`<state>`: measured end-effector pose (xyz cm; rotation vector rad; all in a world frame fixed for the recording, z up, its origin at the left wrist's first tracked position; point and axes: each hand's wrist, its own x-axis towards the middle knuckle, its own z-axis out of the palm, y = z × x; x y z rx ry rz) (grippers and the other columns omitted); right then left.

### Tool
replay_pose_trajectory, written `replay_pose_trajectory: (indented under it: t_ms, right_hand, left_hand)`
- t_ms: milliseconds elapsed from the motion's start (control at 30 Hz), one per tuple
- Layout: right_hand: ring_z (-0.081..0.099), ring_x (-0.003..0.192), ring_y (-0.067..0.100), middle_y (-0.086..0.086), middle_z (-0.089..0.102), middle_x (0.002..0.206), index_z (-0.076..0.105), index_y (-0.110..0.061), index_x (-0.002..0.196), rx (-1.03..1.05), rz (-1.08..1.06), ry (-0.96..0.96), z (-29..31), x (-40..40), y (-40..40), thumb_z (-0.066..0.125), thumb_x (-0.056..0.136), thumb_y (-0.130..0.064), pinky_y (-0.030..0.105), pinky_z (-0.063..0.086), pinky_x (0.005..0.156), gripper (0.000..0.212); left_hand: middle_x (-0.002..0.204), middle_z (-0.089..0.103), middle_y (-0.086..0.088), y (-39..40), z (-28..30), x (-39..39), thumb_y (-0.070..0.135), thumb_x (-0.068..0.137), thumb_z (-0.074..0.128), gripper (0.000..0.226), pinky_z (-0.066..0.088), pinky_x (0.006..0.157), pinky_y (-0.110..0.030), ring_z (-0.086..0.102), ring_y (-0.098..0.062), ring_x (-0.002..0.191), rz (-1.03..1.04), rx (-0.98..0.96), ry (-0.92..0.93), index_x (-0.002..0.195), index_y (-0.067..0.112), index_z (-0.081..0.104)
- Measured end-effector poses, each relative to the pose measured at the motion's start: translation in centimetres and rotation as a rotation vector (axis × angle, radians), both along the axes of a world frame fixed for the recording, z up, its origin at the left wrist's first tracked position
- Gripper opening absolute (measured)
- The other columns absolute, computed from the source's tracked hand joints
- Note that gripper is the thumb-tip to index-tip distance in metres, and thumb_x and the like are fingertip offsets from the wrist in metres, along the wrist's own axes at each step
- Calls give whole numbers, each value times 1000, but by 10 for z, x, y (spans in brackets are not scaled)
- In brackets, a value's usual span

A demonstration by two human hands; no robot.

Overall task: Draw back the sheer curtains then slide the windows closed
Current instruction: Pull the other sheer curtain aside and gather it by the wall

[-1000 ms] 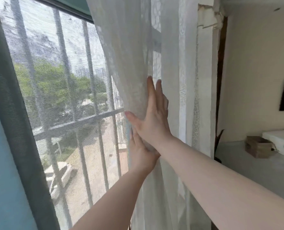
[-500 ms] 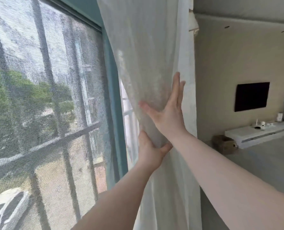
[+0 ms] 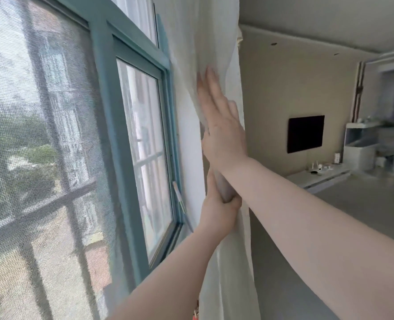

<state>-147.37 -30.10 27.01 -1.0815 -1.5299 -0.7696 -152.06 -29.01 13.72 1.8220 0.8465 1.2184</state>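
Head view: a sheer curtain [image 3: 216, 49] hangs gathered in a narrow bunch at the centre of the frame, against the white wall strip beside the teal window [image 3: 143, 144] frame. The right hand [image 3: 223, 135], fingers straight and flat, presses the bunch sideways, likely to keep the fabric off the glass. Below it, the left hand [image 3: 219, 209] curls round the gathered folds, gripping them in a bundle. A mesh screen [image 3: 41, 146] fills the left of the frame. Whether the sash is fully shut cannot be told. A dark panel [image 3: 306, 133] hangs on the far wall at right.
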Motion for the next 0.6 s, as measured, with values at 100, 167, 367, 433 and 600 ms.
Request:
replay_pose_trajectory:
  t_ms: [100, 167, 367, 433, 600]
  right_hand:
    - [40, 111, 23, -15, 5, 160, 12, -42, 148, -59, -84, 0, 10, 25, 28, 38, 75, 15, 29, 43, 77, 96]
    - [38, 119, 27, -17, 2, 160, 21, -41, 145, -121, -138, -17, 13, 43, 48, 40, 74, 16, 33, 43, 80, 93]
    - [30, 125, 37, -17, -1, 159, 31, -38, 141, -233, -191, -13, 13, 92, 110, 34, 83, 11, 32, 38, 74, 77]
    - [29, 123, 35, -19, -1, 159, 34, -37, 139, -246, -193, -2, 14, 108, 132, 34, 86, 9, 32, 36, 75, 70]
    - [35, 102, 25, -20, -4, 159, 32, -37, 142, -282, -239, 16, 15, 153, 189, 37, 80, 10, 27, 35, 81, 78]
  left_hand:
    - [102, 59, 27, 12, 9, 8, 22, 83, 61, 88, 46, 60, -13, 62, 7, 82, 9, 9, -11, 132, 72, 6]
    - [102, 61, 22, 23, 14, 15, 19, 84, 57, 89, 50, 57, -20, 66, -7, 76, 19, 22, -2, 128, 76, 5]
    - [99, 61, 19, 70, 14, 48, 16, 85, 54, 89, 44, 51, -16, 63, -10, 69, 80, 8, 25, 138, 64, 2]
    - [101, 61, 19, 88, 15, 60, 16, 85, 53, 88, 43, 48, -13, 64, -7, 71, 103, -13, 43, 140, 62, 3]
    - [99, 60, 13, 135, 14, 99, 15, 85, 52, 86, 38, 41, -10, 56, -3, 54, 129, -24, 86, 140, 61, 5]
